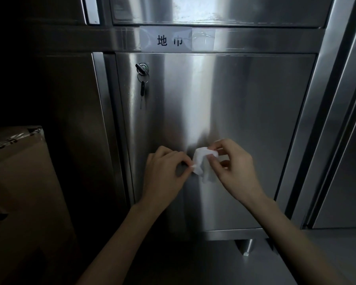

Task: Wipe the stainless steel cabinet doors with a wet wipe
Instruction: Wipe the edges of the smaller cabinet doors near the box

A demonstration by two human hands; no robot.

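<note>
Pinching opposite edges of the crumpled wet wipe point(202, 159), the left hand point(164, 171) and right hand point(232, 167) hold it at lower centre of the frame, probably to unfold it. It hangs before the lower cabinet door point(245, 120); contact is unclear. A key point(142, 68) sits in the lock at upper left.

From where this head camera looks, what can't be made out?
Head view only.
Wet wipe: crumpled, partly hidden by the fingers of the left hand and right hand; whether it touches the lower cabinet door is unclear.
Cardboard box: cut off by the left edge, tape print too dark.
Upper cabinet door: cut off by the top edge.
</note>
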